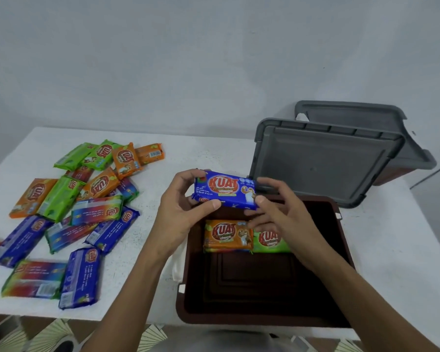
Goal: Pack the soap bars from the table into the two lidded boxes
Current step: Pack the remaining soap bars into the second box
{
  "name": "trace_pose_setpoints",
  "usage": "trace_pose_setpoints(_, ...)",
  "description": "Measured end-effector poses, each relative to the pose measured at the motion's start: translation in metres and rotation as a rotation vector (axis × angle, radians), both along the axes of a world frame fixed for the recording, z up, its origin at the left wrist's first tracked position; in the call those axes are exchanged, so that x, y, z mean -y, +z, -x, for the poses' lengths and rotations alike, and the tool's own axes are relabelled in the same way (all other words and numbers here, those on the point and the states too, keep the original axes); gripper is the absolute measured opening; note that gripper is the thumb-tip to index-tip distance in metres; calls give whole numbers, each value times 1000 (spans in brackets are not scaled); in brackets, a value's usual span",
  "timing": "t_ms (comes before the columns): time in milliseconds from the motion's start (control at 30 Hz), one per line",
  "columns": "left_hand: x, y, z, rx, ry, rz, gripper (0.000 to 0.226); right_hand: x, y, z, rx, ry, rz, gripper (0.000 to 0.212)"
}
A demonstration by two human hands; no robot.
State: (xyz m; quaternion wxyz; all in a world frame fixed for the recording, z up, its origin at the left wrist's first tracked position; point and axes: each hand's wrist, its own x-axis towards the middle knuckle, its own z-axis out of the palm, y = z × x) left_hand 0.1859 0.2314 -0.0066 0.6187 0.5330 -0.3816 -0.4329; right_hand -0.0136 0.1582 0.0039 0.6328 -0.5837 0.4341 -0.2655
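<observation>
A blue soap bar (225, 193) with a red "KUAT" label is held level in the air, just above the far edge of an open brown box (346, 250). Both hands hold it. The left hand (186, 209) grips its left end, with the fingers (186, 176) curled over the far edge and the thumb pressed on the near edge. The right hand (277, 212) pinches the right end between thumb and fingertips.

Inside the box, against its far wall, an orange bar (228, 236) lies flat, with a green bar (269, 241) just to its right, partly hidden by the right hand.

Behind the box a grey lid (323, 163) stands tilted, leaning back against a second box (391, 177), which is also brown and topped by its own grey cover (353, 115).

To the left, well apart from the boxes, loose soap bars (87, 212) in green, orange, blue and rainbow wrappers lie scattered and overlapping on the white table (214, 153).
</observation>
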Motion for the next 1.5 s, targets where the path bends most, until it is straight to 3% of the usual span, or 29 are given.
trace_pose_setpoints(67, -1, 4, 6, 38, -91, 7, 50, -4, 8, 2, 192, 34, -212, 37)
trace_pose_setpoints(133, -1, 4, 7, 184, -171, -37, 52, -6, 12, 8, 256, 20, -239, 36)
trace_pose_setpoints(267, -2, -4, -6, 760, -217, -129, 59, -3, 12, 40, 47, -6, -60, 32)
trace_pose_setpoints(400, -4, -26, -20, 1029, -111, -67, 49, 1, 7, 67, -177, 56, -1, 31)
trace_pose_setpoints(600, -11, -43, -21, 904, -42, -59, 31, 6, -35, 64, -467, 72, 60, 29)
trace_pose_setpoints(800, -10, -47, -21, 895, -29, -37, 29, 7, -46, 51, -977, 228, 343, 41)
trace_pose_setpoints(1000, -11, -50, -20, 842, -42, -41, 29, 2, -32, 40, -1174, 315, 530, 44)
trace_pose_setpoints(1100, -15, -49, -28, 783, -67, -45, 34, 1, -9, 16, -1076, 218, 652, 35)
trace_pose_setpoints(1233, -30, -51, -66, 747, -18, -127, 37, 1, 24, -41, -758, 168, 773, 23)
trace_pose_setpoints(1333, -45, -53, -114, 855, 67, -200, 36, 3, 33, -96, -614, 215, 763, 26)
trace_pose_setpoints(1500, -54, -53, -196, 1019, 215, -300, 31, 20, 10, -206, -532, 302, 566, 29)
